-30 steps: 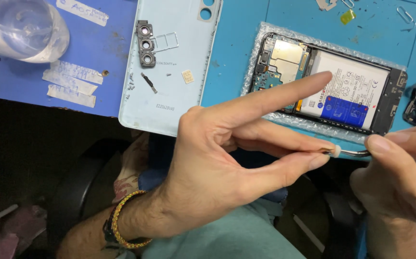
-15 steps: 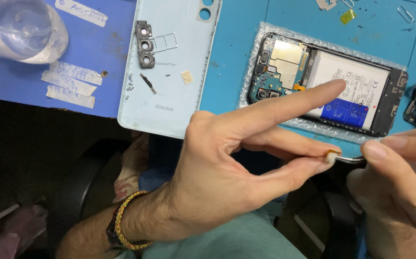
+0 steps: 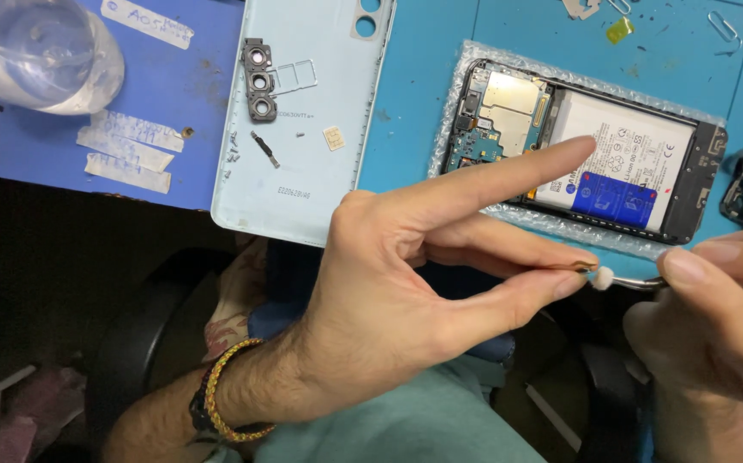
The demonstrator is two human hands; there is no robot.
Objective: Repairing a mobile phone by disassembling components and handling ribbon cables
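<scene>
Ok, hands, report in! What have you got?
Left hand pinches a tiny part. Right hand holds tweezers with a white tip against it. Opened phone lies behind, untouched.

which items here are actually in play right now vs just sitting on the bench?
In play:
left hand pinching a tiny part
tweezers with a white tip, in the right hand

Lying about:
opened phone on bubble wrap
pale blue back cover
camera bezel
clear plastic container
paper labels

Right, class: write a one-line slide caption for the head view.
Left hand and tweezers in right hand meet at a tiny white piece before an opened phone.
</scene>
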